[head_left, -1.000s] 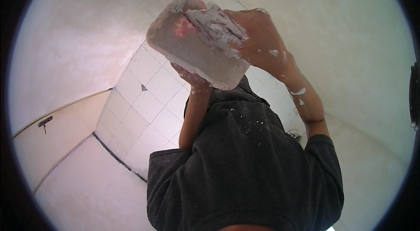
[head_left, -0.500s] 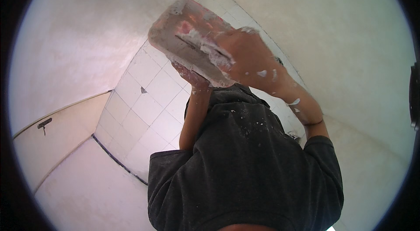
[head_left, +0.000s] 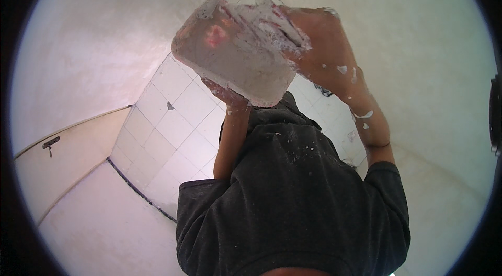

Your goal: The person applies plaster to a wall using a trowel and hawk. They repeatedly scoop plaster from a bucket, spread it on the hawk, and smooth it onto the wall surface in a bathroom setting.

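A rectangular tray (head_left: 230,61) with rounded corners, pinkish red under a coat of grey-white plaster, is held up before my chest. From below, my left hand (head_left: 227,93) grips its near side; most of those fingers are hidden beneath it. Over the tray's right part, my right hand (head_left: 321,41) is closed round a plaster-smeared hand tool (head_left: 269,22) that looks like a trowel. Its blade lies on or just above the tray surface, and plaster hides its exact shape. White splashes of plaster dot my right hand and forearm.
Pale walls (head_left: 413,41) rise ahead and on both sides. Below is a white tiled floor (head_left: 172,103) with a dark chip on it. A door (head_left: 78,140) with a dark handle stands at left. A dark object (head_left: 323,89) lies on the floor beyond my right wrist.
My right hand has moved up and to the right with the tool, uncovering more of the tray's lower right part. My left hand and the tray have shifted only slightly.
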Demonstrator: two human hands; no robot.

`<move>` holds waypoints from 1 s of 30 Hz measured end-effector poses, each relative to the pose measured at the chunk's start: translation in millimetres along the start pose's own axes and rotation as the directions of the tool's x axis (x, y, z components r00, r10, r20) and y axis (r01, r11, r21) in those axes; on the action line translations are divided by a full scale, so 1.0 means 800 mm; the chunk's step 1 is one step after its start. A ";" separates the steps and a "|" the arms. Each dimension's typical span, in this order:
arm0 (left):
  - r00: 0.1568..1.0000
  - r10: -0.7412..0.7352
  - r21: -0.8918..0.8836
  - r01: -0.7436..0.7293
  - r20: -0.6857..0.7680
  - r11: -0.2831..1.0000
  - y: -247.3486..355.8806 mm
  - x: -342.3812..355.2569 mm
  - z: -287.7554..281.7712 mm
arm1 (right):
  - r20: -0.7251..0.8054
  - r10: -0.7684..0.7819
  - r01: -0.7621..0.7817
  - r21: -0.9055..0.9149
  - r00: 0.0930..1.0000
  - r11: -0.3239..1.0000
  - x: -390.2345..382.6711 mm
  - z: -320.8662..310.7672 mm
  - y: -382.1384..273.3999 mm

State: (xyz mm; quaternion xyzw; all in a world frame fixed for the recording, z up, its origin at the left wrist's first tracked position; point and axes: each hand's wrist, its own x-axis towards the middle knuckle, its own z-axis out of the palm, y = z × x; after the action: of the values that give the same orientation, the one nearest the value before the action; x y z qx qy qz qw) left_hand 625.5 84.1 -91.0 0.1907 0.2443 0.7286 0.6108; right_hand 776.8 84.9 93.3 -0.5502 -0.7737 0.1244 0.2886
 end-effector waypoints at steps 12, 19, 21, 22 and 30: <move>0.982 0.181 0.373 -0.149 -0.051 0.916 -0.009 -0.004 -0.013 | 0.271 0.024 -0.050 0.087 0.962 0.995 -0.012 0.037 -0.030; 0.999 0.010 0.051 -0.008 -0.050 0.999 -0.005 0.002 -0.021 | 0.119 -0.031 0.011 0.167 0.992 0.986 -0.013 0.034 -0.010; 0.999 -0.015 0.002 0.015 -0.042 1.000 -0.007 0.000 -0.025 | 0.153 0.057 -0.070 0.082 0.987 0.994 -0.006 0.038 -0.002; 0.996 -0.067 -0.071 0.062 -0.064 0.996 0.001 -0.003 -0.006 | 0.137 0.053 -0.066 0.092 0.989 0.994 -0.003 0.036 0.002; 0.999 0.042 0.160 -0.042 0.006 0.986 0.005 -0.004 -0.001 | 0.035 -0.018 0.020 -0.050 0.999 0.999 0.000 -0.005 -0.015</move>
State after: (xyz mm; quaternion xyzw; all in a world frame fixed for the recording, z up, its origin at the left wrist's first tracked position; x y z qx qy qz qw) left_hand 622.3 80.2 -89.2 0.2451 0.2971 0.7191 0.5784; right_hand 769.8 80.0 102.6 -0.5475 -0.7866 0.1116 0.2626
